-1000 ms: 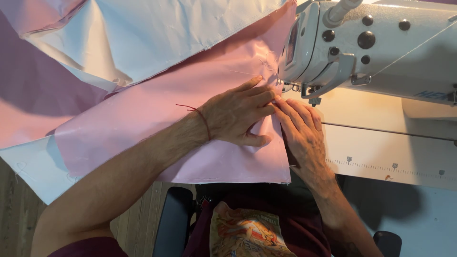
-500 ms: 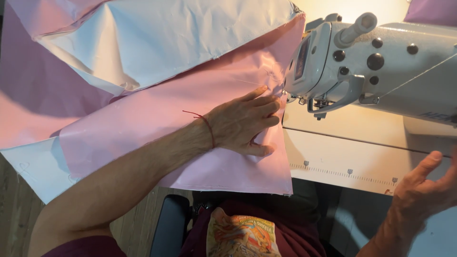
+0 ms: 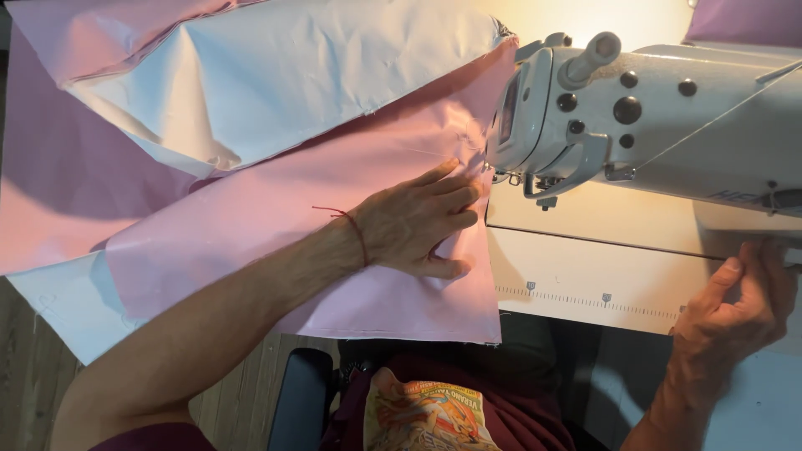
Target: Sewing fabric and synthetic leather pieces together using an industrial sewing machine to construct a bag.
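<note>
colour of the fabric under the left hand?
Pink fabric, pressed flat by the left hand; clear in the head view.

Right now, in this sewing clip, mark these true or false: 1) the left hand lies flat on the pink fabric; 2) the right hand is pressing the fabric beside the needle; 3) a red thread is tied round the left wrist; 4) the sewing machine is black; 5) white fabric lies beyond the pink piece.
1) True: the left hand rests flat on the pink fabric, fingers toward the needle area.
2) False: the right hand is off the fabric, at the right end of the sewing machine.
3) True: a red thread circles the wrist.
4) False: the machine is white.
5) True: white fabric lies behind.
</note>
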